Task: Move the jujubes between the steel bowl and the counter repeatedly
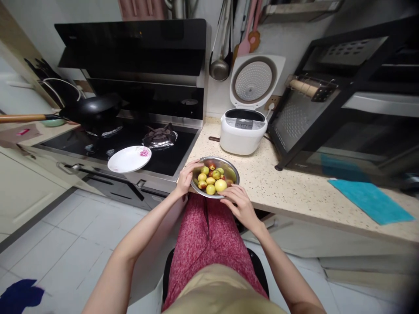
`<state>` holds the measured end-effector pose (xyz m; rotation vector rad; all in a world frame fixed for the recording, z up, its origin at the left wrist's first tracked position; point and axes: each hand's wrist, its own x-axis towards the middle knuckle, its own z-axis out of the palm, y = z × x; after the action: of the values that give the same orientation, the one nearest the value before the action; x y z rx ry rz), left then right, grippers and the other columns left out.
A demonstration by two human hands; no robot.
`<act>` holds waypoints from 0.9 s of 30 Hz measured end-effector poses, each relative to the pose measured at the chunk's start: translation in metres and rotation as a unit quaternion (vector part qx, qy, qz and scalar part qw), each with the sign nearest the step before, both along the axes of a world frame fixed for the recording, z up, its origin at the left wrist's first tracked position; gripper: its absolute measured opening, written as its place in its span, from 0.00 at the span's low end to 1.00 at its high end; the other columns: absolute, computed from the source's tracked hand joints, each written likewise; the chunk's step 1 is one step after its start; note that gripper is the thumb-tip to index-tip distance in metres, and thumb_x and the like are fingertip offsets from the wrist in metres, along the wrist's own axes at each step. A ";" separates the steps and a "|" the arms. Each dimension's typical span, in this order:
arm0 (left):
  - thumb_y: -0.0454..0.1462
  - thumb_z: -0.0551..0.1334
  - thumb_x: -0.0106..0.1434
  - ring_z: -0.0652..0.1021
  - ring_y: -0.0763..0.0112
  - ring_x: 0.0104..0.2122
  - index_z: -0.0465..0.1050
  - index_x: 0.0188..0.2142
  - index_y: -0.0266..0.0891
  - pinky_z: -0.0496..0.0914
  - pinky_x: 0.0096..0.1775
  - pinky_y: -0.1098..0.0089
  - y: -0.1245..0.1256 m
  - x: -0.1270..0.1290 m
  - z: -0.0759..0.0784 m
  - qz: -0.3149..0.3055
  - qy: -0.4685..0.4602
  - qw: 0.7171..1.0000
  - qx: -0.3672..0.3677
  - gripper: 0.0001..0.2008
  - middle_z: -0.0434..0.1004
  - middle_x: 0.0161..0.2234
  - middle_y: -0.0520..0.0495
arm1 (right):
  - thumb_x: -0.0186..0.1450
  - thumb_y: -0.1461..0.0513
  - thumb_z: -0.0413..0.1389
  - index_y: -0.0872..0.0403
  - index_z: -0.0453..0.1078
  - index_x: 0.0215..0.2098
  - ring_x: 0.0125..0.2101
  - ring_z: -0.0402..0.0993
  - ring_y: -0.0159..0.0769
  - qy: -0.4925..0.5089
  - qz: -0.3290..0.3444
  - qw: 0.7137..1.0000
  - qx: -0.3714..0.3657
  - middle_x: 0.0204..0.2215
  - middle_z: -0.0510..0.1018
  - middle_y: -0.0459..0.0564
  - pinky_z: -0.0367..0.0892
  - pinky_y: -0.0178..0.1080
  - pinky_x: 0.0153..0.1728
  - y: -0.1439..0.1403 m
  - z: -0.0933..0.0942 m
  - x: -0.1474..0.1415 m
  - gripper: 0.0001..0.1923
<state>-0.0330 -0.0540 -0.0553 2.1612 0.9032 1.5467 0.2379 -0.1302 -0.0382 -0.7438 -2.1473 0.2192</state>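
A steel bowl (231,168) of several small green-yellow and reddish fruits (212,178) sits at the front edge of the speckled counter, overhanging my lap. My left hand (186,176) grips the bowl's left rim. On the near right side, my right hand (238,201) holds the rim, fingers touching it beside a larger yellow fruit (220,185). I sit on a black stool (258,270), in red patterned trousers.
A white flowered plate (129,158) rests on the black gas hob's front edge. A black wok (90,109) stands at the back left. An open white rice cooker (244,128) is behind the bowl. A black rack (327,113) and teal cloth (371,200) lie to the right.
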 end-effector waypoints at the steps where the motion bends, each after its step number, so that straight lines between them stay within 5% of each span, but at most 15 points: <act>1: 0.48 0.45 0.75 0.72 0.49 0.64 0.77 0.55 0.37 0.64 0.65 0.44 0.000 0.001 0.000 -0.004 0.001 1.000 0.003 0.28 0.80 0.56 0.37 | 0.75 0.58 0.56 0.49 0.76 0.51 0.43 0.79 0.43 0.003 -0.002 1.000 0.002 0.41 0.84 0.51 0.69 0.55 0.56 0.001 0.000 0.000 0.10; 19: 0.51 0.48 0.77 0.63 0.51 0.70 0.68 0.65 0.41 0.57 0.69 0.43 -0.007 0.017 0.007 -0.024 0.063 0.997 -0.033 0.26 0.67 0.67 0.37 | 0.76 0.58 0.53 0.48 0.78 0.46 0.41 0.76 0.43 -0.021 -0.020 1.000 -0.001 0.38 0.82 0.50 0.65 0.53 0.56 0.020 -0.003 0.019 0.11; 27: 0.49 0.54 0.76 0.58 0.53 0.73 0.56 0.72 0.43 0.53 0.73 0.46 0.002 0.024 0.006 -0.072 0.079 0.990 -0.093 0.30 0.56 0.73 0.37 | 0.76 0.57 0.52 0.48 0.79 0.47 0.46 0.74 0.46 -0.044 0.003 0.999 0.000 0.40 0.81 0.53 0.67 0.53 0.53 0.058 0.033 0.067 0.13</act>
<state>-0.0086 -0.0519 -0.0496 2.1833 0.8793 1.1884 0.3051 -0.0724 -0.0047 -0.7605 -2.2325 0.1919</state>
